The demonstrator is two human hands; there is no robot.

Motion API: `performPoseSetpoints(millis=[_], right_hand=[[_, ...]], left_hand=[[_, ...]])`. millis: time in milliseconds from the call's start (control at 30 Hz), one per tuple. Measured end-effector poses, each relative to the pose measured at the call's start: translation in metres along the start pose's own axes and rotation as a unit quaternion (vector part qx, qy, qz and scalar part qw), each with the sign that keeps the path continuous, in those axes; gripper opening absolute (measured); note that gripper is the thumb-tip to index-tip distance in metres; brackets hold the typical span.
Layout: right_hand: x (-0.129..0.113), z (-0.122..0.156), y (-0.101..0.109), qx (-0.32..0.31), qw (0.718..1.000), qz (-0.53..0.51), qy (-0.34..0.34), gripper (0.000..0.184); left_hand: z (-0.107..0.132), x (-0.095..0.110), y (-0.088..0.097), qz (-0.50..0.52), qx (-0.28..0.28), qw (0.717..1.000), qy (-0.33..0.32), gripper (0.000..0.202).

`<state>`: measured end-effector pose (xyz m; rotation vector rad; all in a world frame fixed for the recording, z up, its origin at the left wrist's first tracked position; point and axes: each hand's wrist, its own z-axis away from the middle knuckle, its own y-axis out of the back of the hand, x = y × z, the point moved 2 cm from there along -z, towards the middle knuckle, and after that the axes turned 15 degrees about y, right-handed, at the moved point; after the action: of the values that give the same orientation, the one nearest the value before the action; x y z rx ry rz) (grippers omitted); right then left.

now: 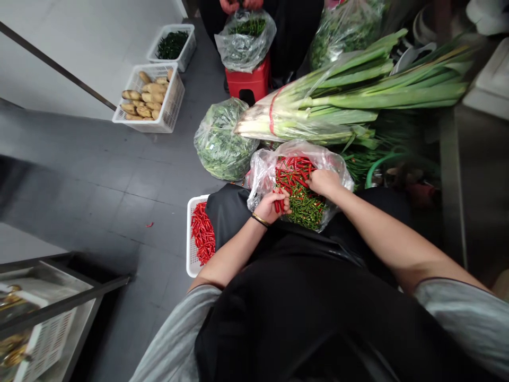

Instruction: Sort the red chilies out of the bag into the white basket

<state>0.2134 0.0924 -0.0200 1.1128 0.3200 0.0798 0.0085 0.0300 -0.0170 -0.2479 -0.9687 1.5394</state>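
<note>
An opened clear plastic bag (262, 167) sits in front of my lap. Inside it are red chilies (293, 168) toward the far side and a heap of green stems (308, 208) nearer me. My left hand (271, 206) is closed around several red chilies, above the bag's left side. At the right, my right hand (324, 183) reaches into the chilies with its fingers bent together; what the fingertips grip is hidden. Beside my left knee stands a white basket (191, 265) of red chilies without stems, partly covered by my leg and forearm.
Large leeks (294, 114) in plastic lie beyond the bag, beside a bag of leafy greens (222, 140). Potatoes (149, 98) fill a basket at the wall. Another person's hands (242, 5) are over a bag on a red stool (249, 82). A metal rack (91, 289) stands at left.
</note>
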Motion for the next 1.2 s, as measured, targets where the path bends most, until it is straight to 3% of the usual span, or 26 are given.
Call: performPoseSetpoints(millis=[100, 167, 267, 333, 400, 467, 500, 567, 667, 733, 833, 900, 1000, 1100, 1200], right_hand=[[-0.003, 0.011, 0.001, 0.03, 0.996, -0.07, -0.037, 0.026], [-0.016, 0.029, 0.002, 0.079, 0.987, -0.136, 0.039, 0.023], [-0.043, 0.059, -0.005, 0.123, 0.95, -0.233, 0.165, 0.024], [-0.057, 0.071, -0.018, 0.09, 0.921, -0.338, 0.171, 0.03], [-0.066, 0.077, -0.033, 0.01, 0.874, -0.47, 0.125, 0.037], [-0.07, 0.079, -0.038, -0.069, 0.821, -0.558, 0.098, 0.043], [-0.07, 0.08, -0.036, -0.091, 0.809, -0.572, 0.099, 0.044], [-0.072, 0.081, -0.023, -0.082, 0.823, -0.546, 0.136, 0.042], [-0.082, 0.092, 0.005, 0.042, 0.874, -0.403, 0.268, 0.035], [-0.095, 0.104, 0.016, 0.099, 0.87, -0.299, 0.38, 0.033], [-0.103, 0.114, 0.018, 0.034, 0.86, -0.188, 0.473, 0.033], [-0.09, 0.103, 0.018, -0.016, 0.902, -0.112, 0.417, 0.034], [-0.052, 0.066, 0.019, -0.031, 0.981, 0.016, 0.191, 0.043], [-0.023, 0.028, 0.015, -0.075, 0.993, 0.084, 0.037, 0.046], [-0.012, 0.008, 0.009, -0.093, 0.991, 0.091, 0.015, 0.038]], left_hand=[[-0.003, 0.0, -0.001, -0.008, 0.044, 0.999, -0.001, 0.031], [-0.008, 0.0, -0.002, -0.01, 0.076, 0.997, 0.009, 0.037], [-0.013, -0.002, -0.004, -0.025, 0.09, 0.996, -0.01, 0.039], [-0.012, -0.004, -0.006, -0.065, 0.103, 0.991, -0.059, 0.04], [-0.007, -0.007, -0.007, -0.134, 0.125, 0.975, -0.127, 0.041], [0.0, -0.008, -0.009, -0.195, 0.14, 0.953, -0.184, 0.04], [0.003, -0.009, -0.01, -0.201, 0.143, 0.948, -0.202, 0.04], [0.007, -0.008, -0.013, -0.148, 0.136, 0.957, -0.211, 0.043], [0.009, -0.006, -0.02, -0.022, 0.062, 0.985, -0.16, 0.047], [0.008, -0.004, -0.024, 0.024, 0.009, 0.993, -0.115, 0.044], [0.007, -0.002, -0.02, 0.071, -0.004, 0.995, -0.068, 0.038], [0.006, -0.001, -0.015, 0.101, -0.001, 0.993, -0.055, 0.036], [0.005, 0.003, -0.008, 0.127, -0.009, 0.991, -0.039, 0.033], [0.003, 0.005, -0.006, 0.122, 0.004, 0.992, 0.005, 0.025], [0.0, 0.003, -0.005, 0.114, 0.026, 0.991, 0.061, 0.02]])
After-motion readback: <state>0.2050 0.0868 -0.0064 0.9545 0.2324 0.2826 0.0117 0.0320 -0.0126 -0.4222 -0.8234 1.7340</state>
